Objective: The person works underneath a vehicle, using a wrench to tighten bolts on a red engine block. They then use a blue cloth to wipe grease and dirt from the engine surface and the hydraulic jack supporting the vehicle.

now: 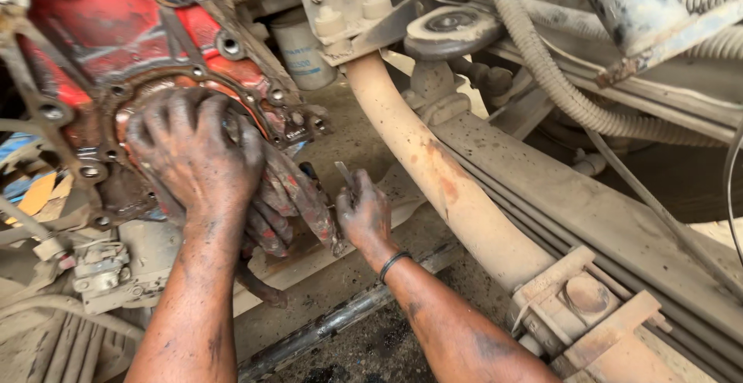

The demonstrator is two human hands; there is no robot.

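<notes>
The grease-blackened right hand [364,217], wearing a dark wristband, is curled shut around a thin grey metal tool [345,176] just right of the red cast-metal engine housing [116,35]. The left hand [193,151] lies spread, fingers slightly apart, pressed flat on that housing's round bolted flange [263,108], over a red-stained rag [298,201]. Right of the housing runs a rusty tan curved axle beam [433,174]; above it, beyond the housing, stands a white cylindrical filter canister [306,54].

L hand [193,155] hides round opening of red engine housing [101,35]; housing cut by top/left edges. Tool [345,176] in R hand [364,217] mostly hidden, type unclear.
</notes>
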